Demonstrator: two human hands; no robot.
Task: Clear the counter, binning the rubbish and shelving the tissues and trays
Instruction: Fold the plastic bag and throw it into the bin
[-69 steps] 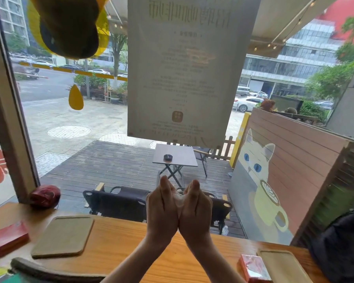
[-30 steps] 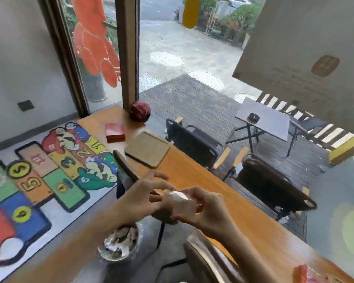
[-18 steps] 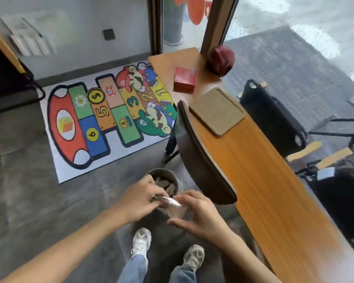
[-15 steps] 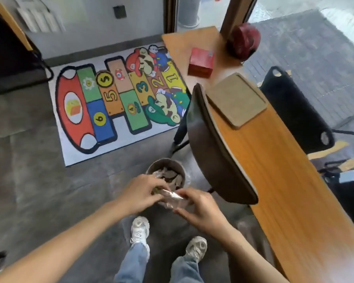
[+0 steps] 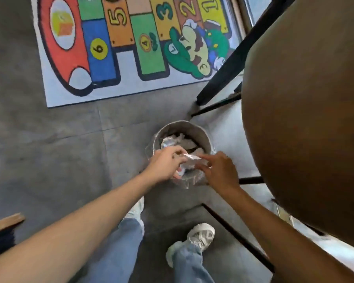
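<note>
Both hands, the left hand (image 5: 165, 163) and right hand (image 5: 219, 170), are pinching the crumpled wrapper (image 5: 189, 160) directly above the bin (image 5: 200, 132) on the floor, so releasing together should be dropping it cleanly inside.
</note>
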